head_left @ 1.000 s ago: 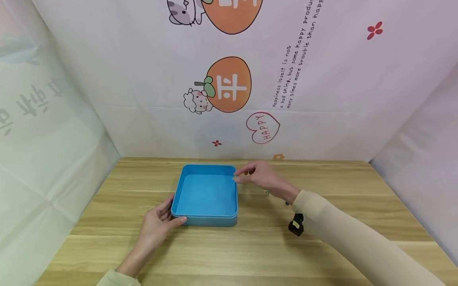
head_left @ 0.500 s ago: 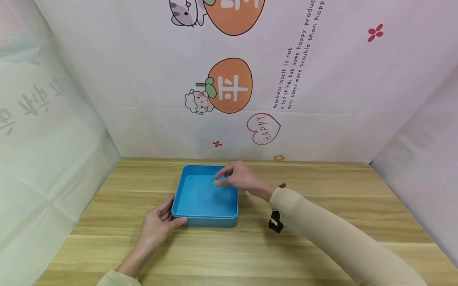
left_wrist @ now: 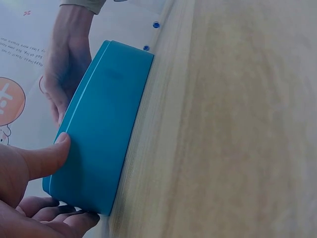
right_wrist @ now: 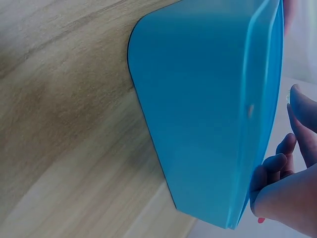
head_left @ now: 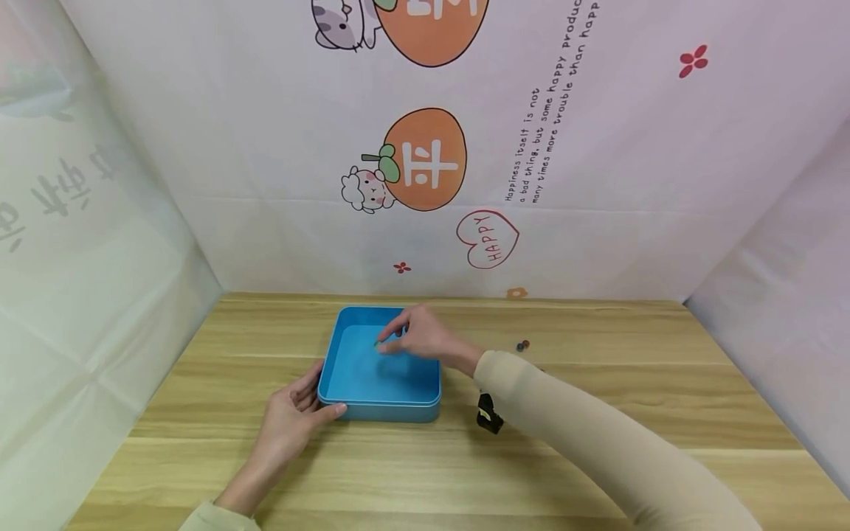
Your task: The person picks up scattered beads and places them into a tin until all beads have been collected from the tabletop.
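A shallow, square, blue plastic box [head_left: 398, 411] stands open-topped on the wooden table. My left hand [head_left: 288, 422] grips its near left corner, thumb on the front wall and fingers along the left side; the left wrist view shows the thumb [left_wrist: 49, 156] right at the rim. Over the inside of the box is my right hand [head_left: 425, 335], which pinches a small clear glass marble [head_left: 376, 344] between thumb and index finger. In the right wrist view the marble [right_wrist: 289, 96] mostly hides behind the thumb, and its other fingers are bent close to the box rim.
Two small marbles [head_left: 523, 346] lie on the table right of the box, near the right sleeve [head_left: 598, 424]. A black camera piece [head_left: 489, 414] hangs under the right wrist. A printed white cloth [head_left: 299, 243] rises behind the table's back edge.
My right hand has moved left, from the box's right rim to above its inside, with the marble pinched. More marbles on the right have come into sight. The left hand stays put.
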Demonstrator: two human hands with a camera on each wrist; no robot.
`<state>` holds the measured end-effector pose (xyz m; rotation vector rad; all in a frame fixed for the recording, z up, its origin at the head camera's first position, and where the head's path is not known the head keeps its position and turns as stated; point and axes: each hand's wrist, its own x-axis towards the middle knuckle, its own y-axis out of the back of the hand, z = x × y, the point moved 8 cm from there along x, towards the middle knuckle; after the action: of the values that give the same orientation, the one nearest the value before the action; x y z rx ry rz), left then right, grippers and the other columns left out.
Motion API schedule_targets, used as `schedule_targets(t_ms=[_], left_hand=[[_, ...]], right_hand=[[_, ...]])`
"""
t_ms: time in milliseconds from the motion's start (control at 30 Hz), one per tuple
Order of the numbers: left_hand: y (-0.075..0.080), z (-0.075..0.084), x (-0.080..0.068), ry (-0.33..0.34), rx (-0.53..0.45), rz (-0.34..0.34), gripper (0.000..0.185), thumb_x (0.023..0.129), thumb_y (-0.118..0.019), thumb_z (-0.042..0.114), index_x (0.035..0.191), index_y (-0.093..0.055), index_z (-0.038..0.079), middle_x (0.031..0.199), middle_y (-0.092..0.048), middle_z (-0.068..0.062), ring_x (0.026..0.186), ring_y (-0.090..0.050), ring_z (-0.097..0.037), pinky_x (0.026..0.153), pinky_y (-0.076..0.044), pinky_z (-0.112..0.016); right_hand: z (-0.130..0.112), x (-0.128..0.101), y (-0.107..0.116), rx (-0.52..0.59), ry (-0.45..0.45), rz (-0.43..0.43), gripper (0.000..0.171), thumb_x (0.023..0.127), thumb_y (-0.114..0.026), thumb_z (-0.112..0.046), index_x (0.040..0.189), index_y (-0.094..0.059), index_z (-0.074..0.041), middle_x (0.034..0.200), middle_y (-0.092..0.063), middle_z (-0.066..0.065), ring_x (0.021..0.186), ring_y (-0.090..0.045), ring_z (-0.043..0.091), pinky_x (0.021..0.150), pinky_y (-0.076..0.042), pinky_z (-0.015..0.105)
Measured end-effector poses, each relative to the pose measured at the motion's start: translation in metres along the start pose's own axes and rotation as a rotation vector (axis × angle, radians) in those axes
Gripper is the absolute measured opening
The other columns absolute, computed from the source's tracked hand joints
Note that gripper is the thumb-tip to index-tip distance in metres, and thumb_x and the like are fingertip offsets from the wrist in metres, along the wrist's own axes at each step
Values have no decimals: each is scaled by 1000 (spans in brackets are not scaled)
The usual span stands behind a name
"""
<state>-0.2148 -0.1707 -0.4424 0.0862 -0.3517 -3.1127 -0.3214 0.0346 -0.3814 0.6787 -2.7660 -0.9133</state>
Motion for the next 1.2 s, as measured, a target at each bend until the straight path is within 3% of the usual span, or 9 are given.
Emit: schedule_targets(t_ms=[300,500,833,1200], left_hand=[[1,0,-2,-2,-30,-1,87,89,-86,5,160,-37,-4,163,-36,-24,148,-38,-38,111,-44,-39],[1,-1,-2,1,-29,-9,88,89,-86,6,161,-36,-4,164,-34,-25,149,-37,-40,110,-45,-40],[0,1,-2,-3,-30,-8,89,89,-86,4,161,-35,-5,164,-34,-26,148,-37,-41,109,-46,-40],[-1,-3,1,27,-12,-6,89,88,-87,5,161,-36,-3,164,-34,-26,148,-38,-41,110,-45,-42]], right_hand=[[4,0,-5,-1,-21,5,10,90,-87,-16,99,-86,-11,91,-68,-1,88,-55,20,66,-45,27],[-1,-2,1,5,15,42,18,91,-86,-12,107,-84,-4,96,-69,5,85,-54,19,66,-44,26],[7,-25,39,90,-10,122,17,91,-85,-12,105,-84,-3,95,-69,3,81,-54,20,66,-42,27],[47,-81,91,80,-54,180,18,95,-82,-20,108,-83,-7,101,-67,7,84,-49,26,65,-37,30]])
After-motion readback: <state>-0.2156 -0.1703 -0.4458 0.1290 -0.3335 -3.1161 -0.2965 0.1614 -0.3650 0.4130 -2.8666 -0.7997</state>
